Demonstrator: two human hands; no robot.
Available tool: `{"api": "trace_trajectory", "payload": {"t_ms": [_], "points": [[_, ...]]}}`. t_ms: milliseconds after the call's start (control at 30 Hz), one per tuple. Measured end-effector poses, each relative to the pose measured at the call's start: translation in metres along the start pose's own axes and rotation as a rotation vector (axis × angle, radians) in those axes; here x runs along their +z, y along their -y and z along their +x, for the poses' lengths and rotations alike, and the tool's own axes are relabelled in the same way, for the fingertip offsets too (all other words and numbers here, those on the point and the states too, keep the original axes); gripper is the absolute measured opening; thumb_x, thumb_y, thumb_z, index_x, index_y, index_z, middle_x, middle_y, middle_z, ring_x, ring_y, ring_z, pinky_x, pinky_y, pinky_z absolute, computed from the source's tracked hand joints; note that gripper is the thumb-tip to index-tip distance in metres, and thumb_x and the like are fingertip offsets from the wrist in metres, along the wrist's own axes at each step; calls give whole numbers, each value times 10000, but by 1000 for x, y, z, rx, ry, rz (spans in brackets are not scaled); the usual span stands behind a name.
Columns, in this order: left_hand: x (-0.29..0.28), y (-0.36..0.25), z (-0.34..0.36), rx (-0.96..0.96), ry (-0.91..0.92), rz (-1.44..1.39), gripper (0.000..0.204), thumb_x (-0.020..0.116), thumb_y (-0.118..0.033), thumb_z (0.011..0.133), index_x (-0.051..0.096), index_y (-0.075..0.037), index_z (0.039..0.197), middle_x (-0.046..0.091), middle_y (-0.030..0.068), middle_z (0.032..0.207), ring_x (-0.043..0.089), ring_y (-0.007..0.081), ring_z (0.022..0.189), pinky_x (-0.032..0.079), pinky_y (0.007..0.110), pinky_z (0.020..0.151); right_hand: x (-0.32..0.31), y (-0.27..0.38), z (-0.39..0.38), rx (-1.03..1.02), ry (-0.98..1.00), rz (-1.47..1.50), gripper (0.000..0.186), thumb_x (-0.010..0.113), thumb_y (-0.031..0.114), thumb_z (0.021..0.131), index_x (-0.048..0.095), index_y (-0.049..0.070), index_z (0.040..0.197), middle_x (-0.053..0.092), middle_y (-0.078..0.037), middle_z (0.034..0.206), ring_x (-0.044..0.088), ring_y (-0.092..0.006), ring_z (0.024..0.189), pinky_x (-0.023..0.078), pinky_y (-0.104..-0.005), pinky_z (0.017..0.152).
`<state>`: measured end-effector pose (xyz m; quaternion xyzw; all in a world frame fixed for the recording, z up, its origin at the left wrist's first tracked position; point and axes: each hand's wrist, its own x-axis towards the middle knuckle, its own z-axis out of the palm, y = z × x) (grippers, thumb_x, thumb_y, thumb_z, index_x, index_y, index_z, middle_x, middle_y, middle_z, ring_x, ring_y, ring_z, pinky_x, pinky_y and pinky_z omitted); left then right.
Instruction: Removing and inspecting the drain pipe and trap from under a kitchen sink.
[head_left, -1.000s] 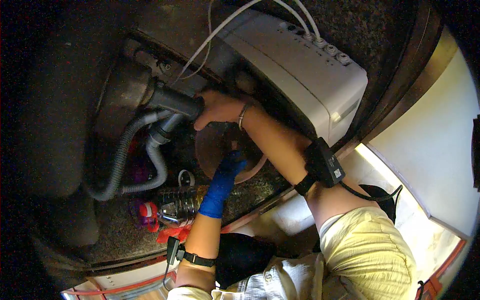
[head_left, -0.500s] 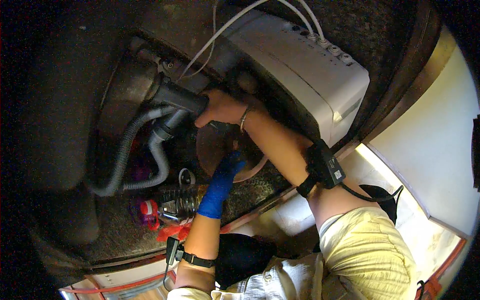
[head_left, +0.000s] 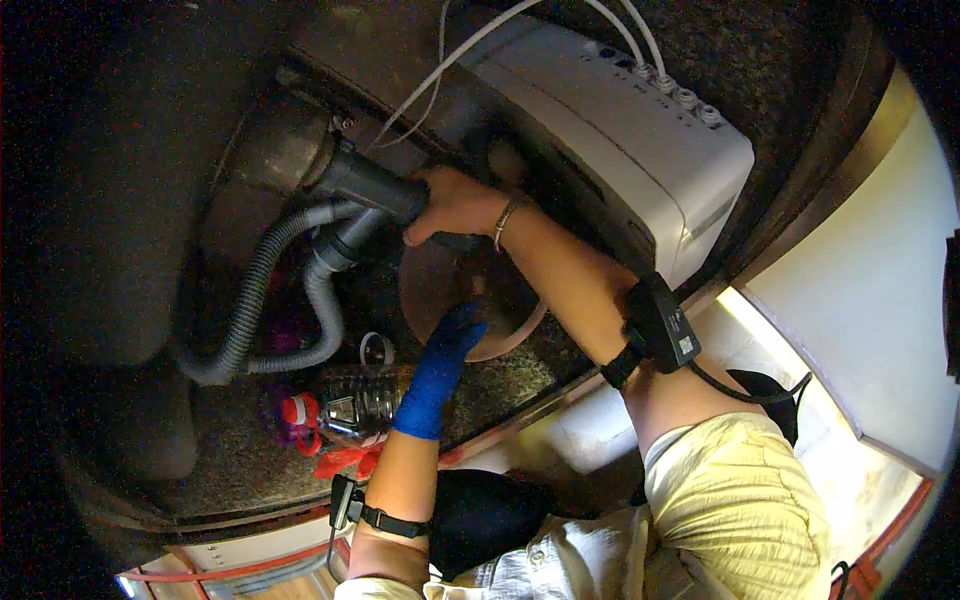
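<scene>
My bare right hand [head_left: 452, 207] is wrapped round the outer end of a dark grey drain pipe [head_left: 365, 185], the thumb on the near side and the fingers mostly hidden behind it. The pipe joins a rounded dark drain body [head_left: 285, 145] under the sink. Two ribbed grey hoses [head_left: 250, 285] hang from it and curve down to the left. Lower down, my left hand [head_left: 458, 335] in a blue glove reaches into a round brownish basin [head_left: 425, 290] beneath the pipe. Its fingers are in shadow, so their pose and any small thing in them are unclear.
A white box-shaped appliance [head_left: 620, 140] with white tubes [head_left: 470, 45] stands behind my right forearm. A clear plastic bottle [head_left: 362, 405] with a red cap lies left of my left wrist, beside a red bag [head_left: 348, 461]. The cabinet's front edge [head_left: 520, 415] runs below.
The whole view has shifted slightly, moving the pipe and appliance a little right and down in the picture. My right hand stays on the pipe, and my left remains in the basin.
</scene>
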<state>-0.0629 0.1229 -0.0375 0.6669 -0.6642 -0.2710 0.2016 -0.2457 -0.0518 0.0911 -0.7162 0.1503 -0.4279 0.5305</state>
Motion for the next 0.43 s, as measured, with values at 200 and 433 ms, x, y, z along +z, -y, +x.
{"api": "trace_trajectory", "payload": {"t_ms": [200,433], "points": [[18,-52,5,-7,9,-59,368,520,-179,818,482,-24,1149,461,120,1214,409,243,1145,289,314,983,-11,-14,-15,17,-120,-6,579,736,218,471,563,-51,954,619,-145,820,592,-242,778,458,-307,725],[-23,-18,30,65,-250,529,451,516,-209,832,419,-67,1249,395,130,1295,313,230,1235,237,313,1022,39,46,-14,8,-407,-150,598,718,235,488,521,-40,980,606,-214,810,595,-339,788,475,-364,722]]}}
